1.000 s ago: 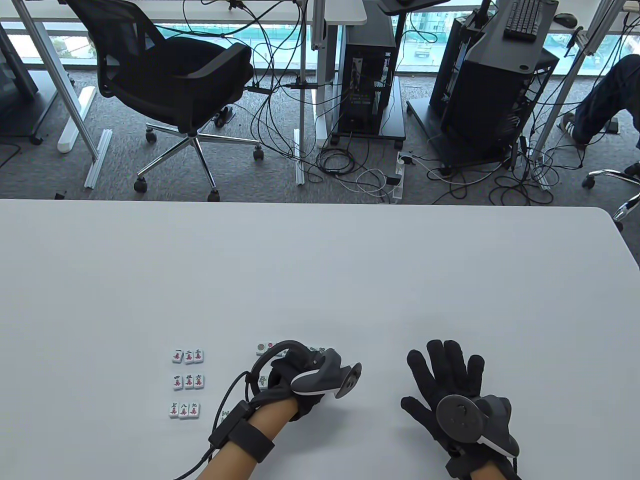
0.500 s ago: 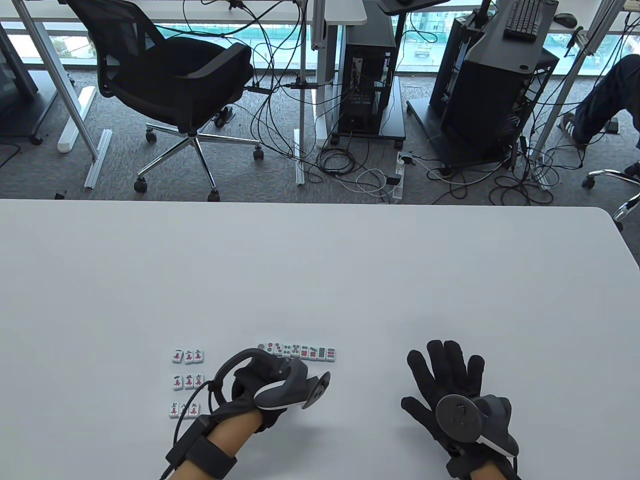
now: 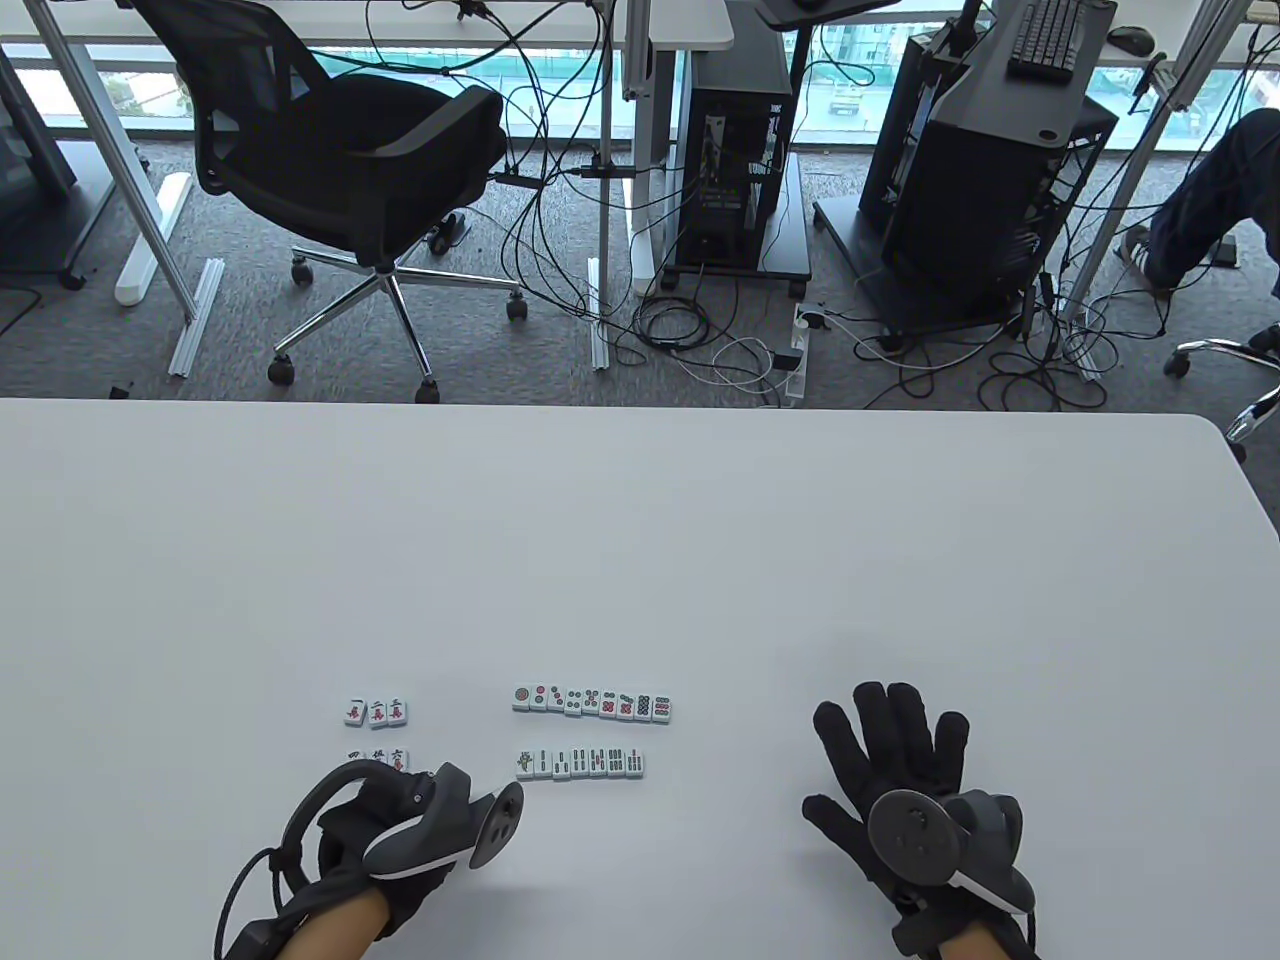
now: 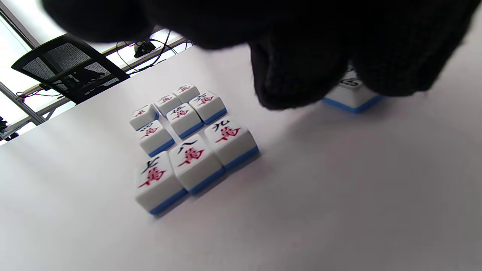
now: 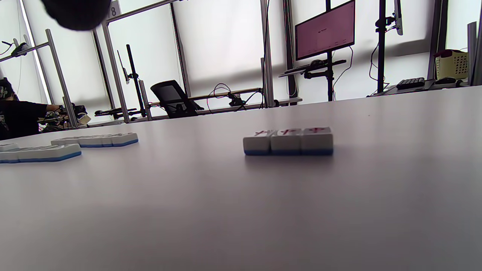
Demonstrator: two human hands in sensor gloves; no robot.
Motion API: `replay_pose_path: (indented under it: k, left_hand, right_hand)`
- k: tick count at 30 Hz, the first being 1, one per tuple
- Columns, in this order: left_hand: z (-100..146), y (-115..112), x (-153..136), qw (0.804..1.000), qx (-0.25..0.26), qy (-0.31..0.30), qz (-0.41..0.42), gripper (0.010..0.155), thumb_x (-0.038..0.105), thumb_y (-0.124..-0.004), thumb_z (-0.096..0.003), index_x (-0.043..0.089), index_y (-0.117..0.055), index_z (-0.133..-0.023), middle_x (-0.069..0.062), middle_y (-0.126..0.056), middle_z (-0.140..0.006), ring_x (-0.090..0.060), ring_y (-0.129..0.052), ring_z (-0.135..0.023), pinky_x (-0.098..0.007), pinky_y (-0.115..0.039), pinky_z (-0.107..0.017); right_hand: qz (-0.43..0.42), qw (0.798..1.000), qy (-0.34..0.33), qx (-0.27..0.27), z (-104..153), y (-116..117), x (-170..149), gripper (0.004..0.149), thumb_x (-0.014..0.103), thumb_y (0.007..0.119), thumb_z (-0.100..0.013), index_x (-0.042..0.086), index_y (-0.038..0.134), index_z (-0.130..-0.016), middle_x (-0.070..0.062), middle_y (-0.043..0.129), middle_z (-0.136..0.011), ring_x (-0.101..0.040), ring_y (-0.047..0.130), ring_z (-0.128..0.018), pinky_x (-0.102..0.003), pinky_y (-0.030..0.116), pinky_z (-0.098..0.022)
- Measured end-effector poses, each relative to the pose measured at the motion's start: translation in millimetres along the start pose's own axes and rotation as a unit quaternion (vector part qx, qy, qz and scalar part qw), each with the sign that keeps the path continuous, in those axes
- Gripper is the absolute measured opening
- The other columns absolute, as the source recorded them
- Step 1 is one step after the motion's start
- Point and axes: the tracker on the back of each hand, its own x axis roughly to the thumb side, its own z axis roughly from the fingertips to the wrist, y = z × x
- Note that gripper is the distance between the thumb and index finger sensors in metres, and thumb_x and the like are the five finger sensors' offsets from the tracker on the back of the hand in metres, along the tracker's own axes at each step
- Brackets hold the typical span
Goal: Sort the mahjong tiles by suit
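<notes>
1. Bright, even daylight from windows (image 3: 840, 90) at far side; no harsh glare on table (image 3: 640, 540).
2. Shadows soft, short under tiles (image 4: 196, 162) & left hand (image 3: 400, 850).
3. Left wrist view: glove fingers (image 4: 297, 75) out of focus (big dark blob up top).
4. Right wrist view: backlit, windows washed out, foreground table blurry.

Nine character tiles (image 4: 188, 143), seven dot tiles (image 3: 590, 703), six bamboo tiles (image 3: 580, 764), two gloved hands (image 3: 890, 780).

Black gloves (image 3: 890, 760), grey trackers (image 3: 935, 830)
</notes>
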Motion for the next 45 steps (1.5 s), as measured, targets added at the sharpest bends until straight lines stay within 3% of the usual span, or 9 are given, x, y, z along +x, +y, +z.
replay_pose_path:
  k: [4,9,13,17,24,33,45]
  left_hand:
    - [-1.3,-9.2,6.5,1.000,0.013,-0.001,-0.006,0.065,0.055,-0.089,-0.0262,0.022,-0.083,-0.082,0.018,-0.100,-0.040,-0.004,-0.094,-0.011,-0.034,-0.087,-0.025]
    - [-8.1,-2.3,6.1,1.000,0.002,-0.004,-0.026,0.062,0.054,-0.088,-0.0278,0.020,-0.085,-0.080,0.017,-0.100,-0.041,-0.005,-0.094,-0.012,-0.035,-0.087,-0.027]
    - [-18.2,23.1,2.6,0.999,0.031,0.015,-0.026,0.062,0.053,-0.088,-0.0278,0.019,-0.085,-0.079,0.017,-0.100,-0.041,-0.004,-0.094,-0.012,-0.035,-0.087,-0.025]
    - [-34.6,54.3,11.1,0.998,0.055,0.011,0.039,0.062,0.054,-0.088,-0.0285,0.019,-0.085,-0.080,0.017,-0.100,-0.041,-0.004,-0.094,-0.012,-0.035,-0.087,-0.025]
    - [-71.6,90.0,68.8,0.993,0.101,-0.017,0.050,0.062,0.054,-0.087,-0.0285,0.019,-0.085,-0.079,0.018,-0.100,-0.040,-0.004,-0.093,-0.011,-0.034,-0.087,-0.024]
    - [-98.9,89.8,115.5,0.994,0.089,-0.049,0.035,0.061,0.055,-0.088,-0.0279,0.019,-0.086,-0.078,0.018,-0.099,-0.037,-0.003,-0.092,-0.007,-0.033,-0.087,-0.022]
    - [-102.6,78.8,124.5,0.995,0.080,-0.058,0.001,0.061,0.056,-0.088,-0.0271,0.020,-0.087,-0.077,0.019,-0.099,-0.033,-0.002,-0.089,-0.003,-0.032,-0.086,-0.017]
  right_hand:
    - [0.004,1.000,-0.001,0.001,-0.2,0.1,1.2,0.078,0.062,0.057,-0.051,0.035,0.015,-0.110,-0.009,0.005,-0.117,-0.039,-0.002,-0.104,-0.070,0.007,-0.070]
    - [0.003,1.000,0.000,0.002,-0.3,0.3,1.4,0.078,0.062,0.057,-0.051,0.035,0.015,-0.110,-0.009,0.005,-0.118,-0.039,-0.002,-0.104,-0.070,0.007,-0.070]
    - [-0.001,1.000,-0.001,-0.001,-0.3,-0.4,1.6,0.078,0.062,0.057,-0.051,0.035,0.015,-0.110,-0.009,0.005,-0.118,-0.039,-0.002,-0.104,-0.070,0.007,-0.071]
    - [-0.004,1.000,-0.001,-0.001,-0.5,-0.3,1.4,0.078,0.062,0.057,-0.051,0.035,0.015,-0.110,-0.009,0.005,-0.118,-0.039,-0.002,-0.104,-0.070,0.007,-0.071]
    - [-0.007,1.000,-0.004,-0.003,-0.4,-0.6,1.8,0.077,0.062,0.057,-0.051,0.035,0.015,-0.110,-0.009,0.005,-0.118,-0.039,-0.002,-0.104,-0.070,0.007,-0.071]
    - [-0.010,1.000,-0.006,-0.003,-0.3,-0.2,2.1,0.077,0.062,0.057,-0.051,0.036,0.015,-0.110,-0.009,0.005,-0.118,-0.039,-0.002,-0.104,-0.070,0.006,-0.071]
    - [-0.009,1.000,-0.005,-0.001,-0.2,0.0,1.8,0.077,0.062,0.057,-0.051,0.036,0.015,-0.110,-0.009,0.005,-0.118,-0.039,-0.002,-0.104,-0.070,0.007,-0.071]
